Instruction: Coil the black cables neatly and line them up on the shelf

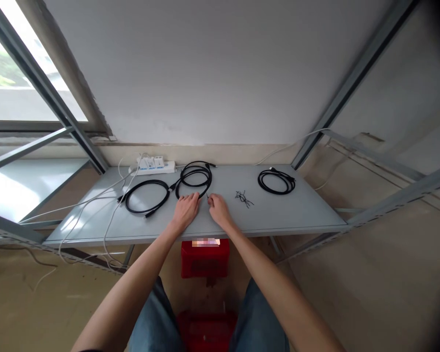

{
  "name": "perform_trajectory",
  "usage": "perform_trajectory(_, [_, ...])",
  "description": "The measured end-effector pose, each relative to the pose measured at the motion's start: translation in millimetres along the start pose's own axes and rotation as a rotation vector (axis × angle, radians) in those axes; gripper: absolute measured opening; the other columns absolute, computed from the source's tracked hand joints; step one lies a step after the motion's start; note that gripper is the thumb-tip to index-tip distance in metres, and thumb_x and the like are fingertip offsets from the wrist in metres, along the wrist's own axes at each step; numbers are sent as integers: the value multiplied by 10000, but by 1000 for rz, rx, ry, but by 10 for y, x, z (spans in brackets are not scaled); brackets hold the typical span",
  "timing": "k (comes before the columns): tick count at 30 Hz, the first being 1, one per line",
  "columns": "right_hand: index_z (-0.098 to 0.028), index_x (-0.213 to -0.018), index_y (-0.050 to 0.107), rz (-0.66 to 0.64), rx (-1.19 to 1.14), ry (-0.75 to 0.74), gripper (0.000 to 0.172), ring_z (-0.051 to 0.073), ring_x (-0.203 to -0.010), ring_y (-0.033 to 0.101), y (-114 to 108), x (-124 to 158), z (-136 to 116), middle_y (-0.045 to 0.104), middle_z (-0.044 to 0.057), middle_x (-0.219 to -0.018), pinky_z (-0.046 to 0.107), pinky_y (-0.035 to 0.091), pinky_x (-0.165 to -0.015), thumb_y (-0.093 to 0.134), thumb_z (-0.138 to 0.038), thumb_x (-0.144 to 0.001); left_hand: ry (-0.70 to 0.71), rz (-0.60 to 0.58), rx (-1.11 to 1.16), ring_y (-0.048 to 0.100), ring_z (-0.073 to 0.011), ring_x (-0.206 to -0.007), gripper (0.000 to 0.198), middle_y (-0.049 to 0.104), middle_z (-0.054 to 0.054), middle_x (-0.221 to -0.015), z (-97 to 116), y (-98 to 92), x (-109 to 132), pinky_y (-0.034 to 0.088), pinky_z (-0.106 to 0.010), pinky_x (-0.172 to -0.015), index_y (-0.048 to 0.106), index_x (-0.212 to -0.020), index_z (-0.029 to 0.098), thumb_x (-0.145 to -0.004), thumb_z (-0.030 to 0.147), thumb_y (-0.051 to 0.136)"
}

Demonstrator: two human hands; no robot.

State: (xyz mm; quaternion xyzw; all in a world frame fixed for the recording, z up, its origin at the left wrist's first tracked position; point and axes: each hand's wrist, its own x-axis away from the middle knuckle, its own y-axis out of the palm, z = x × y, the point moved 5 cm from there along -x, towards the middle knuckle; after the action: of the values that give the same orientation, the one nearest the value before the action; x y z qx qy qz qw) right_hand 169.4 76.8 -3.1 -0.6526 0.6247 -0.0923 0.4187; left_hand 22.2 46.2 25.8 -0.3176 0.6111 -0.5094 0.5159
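Observation:
In the head view, a looped black cable (pixel 211 179) lies at the middle of the shelf, its near edge under my left hand (pixel 187 210). The fingers of that hand are curled down onto the cable. Just right of the loop, my right hand (pixel 219 210) pinches a thin black twist tie (pixel 207 195) between thumb and fingertips. A small tangle of black twist ties (pixel 244 198) lies to the right of this hand. Left of my hands rests another looped black cable (pixel 126 199), close against the middle one. A coiled black cable (pixel 276 192) lies at the far right.
A white power strip (pixel 157 167) with plugged-in adapters stands at the back left of the grey shelf (pixel 297 215). White cords (pixel 110 188) trail over the left edge. Metal uprights (pixel 311 146) flank the shelf. Beneath it is a red stool (pixel 205 261).

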Motion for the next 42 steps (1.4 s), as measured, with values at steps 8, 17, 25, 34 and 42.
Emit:
perform_trajectory(8, [-241,-751,502,-18,-36,-70,254,225,-863,534,-28,-7,-57,621,35,-830,312,395,-784,419,-45,-890,65,-44,37,701,-272,-971,287,741,-126,-990,24,57,-17,443,-377,-874,604,-1057,200,-1110,288,336])
perform_trajectory(17, [-225,-790,619,102,-179,-16,242,216,-894,584,-189,16,-80,604,60,-949,320,466,-853,455,-159,-956,90,-52,-16,706,-265,-993,304,758,-119,-1019,41,94,-38,436,-380,-890,623,-1073,209,-1113,326,345])
perform_trajectory(25, [-240,-839,556,28,-314,27,245,198,-797,621,-190,19,-139,667,31,-827,299,475,-794,413,-295,-1029,74,-48,32,702,-282,-987,322,758,-129,-1017,26,101,-44,427,-392,-885,631,-1057,207,-1113,348,347])
perform_trajectory(34, [-223,-878,605,254,-2,-162,180,279,-1085,513,-234,52,-351,570,131,-1132,439,444,-1009,464,-204,-989,78,-42,27,701,-286,-986,321,757,-122,-1013,10,105,-50,435,-402,-878,629,-1043,211,-1101,354,347])
perform_trajectory(42, [-220,-842,639,-14,149,-326,206,275,-1043,530,79,11,-429,617,98,-974,423,433,-974,505,-145,-979,54,-92,59,704,-308,-1066,200,763,-140,-1072,-44,131,-65,452,-417,-922,647,-1047,207,-1010,241,454])
